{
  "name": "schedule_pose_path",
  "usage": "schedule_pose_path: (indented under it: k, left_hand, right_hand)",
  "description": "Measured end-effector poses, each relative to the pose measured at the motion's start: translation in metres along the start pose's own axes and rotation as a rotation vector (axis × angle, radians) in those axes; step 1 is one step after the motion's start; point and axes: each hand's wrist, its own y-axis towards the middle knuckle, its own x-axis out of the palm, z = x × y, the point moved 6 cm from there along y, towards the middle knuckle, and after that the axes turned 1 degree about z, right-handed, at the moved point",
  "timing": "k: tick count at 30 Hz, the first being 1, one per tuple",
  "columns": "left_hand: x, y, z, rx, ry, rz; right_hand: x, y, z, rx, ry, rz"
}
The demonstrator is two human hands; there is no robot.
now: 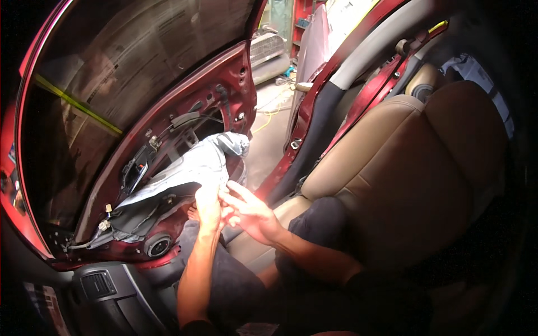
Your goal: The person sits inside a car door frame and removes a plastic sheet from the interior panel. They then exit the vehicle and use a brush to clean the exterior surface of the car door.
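Observation:
A crumpled whitish plastic-like sheet (193, 165) hangs over the bare inner side of an open red car door (241, 84). At the sheet's lower right edge is my left hand (208, 206), washed out by bright light. Its fingers look closed, but what they hold cannot be made out against the sheet. Just right of it, my right hand (255, 218) is turned partly toward me with fingers stretched out and apart. Its fingertips come close to the left hand; whether they touch is unclear. Nothing shows in the right palm.
A round speaker (158, 245) sits low in the door, near loose wiring and a white connector (104, 225). Right of me stands a tan seat backrest (386, 162). A dashboard air vent (98, 284) is at lower left. Outside, a yellow cable (270, 119) crosses the floor.

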Motion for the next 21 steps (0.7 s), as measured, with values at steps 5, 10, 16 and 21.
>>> schedule_pose_path:
  k: [5, 10, 16, 21]
  left_hand:
    - [0.039, -0.013, 0.022, 0.001, -0.136, -0.195]
    - [0.024, -0.015, 0.028, -0.054, -0.041, -0.142]
    - [0.009, -0.005, 0.014, 0.026, 0.039, -0.020]
    - [0.002, 0.001, 0.002, 0.032, -0.034, 0.040]
  right_hand:
    - [0.008, 0.010, -0.025, -0.051, 0.134, -0.035]
    - [0.010, 0.009, -0.009, -0.004, 0.093, -0.042]
    - [-0.002, 0.002, -0.003, -0.023, -0.087, -0.012]
    - [-0.005, 0.002, -0.007, -0.025, -0.234, -0.050]
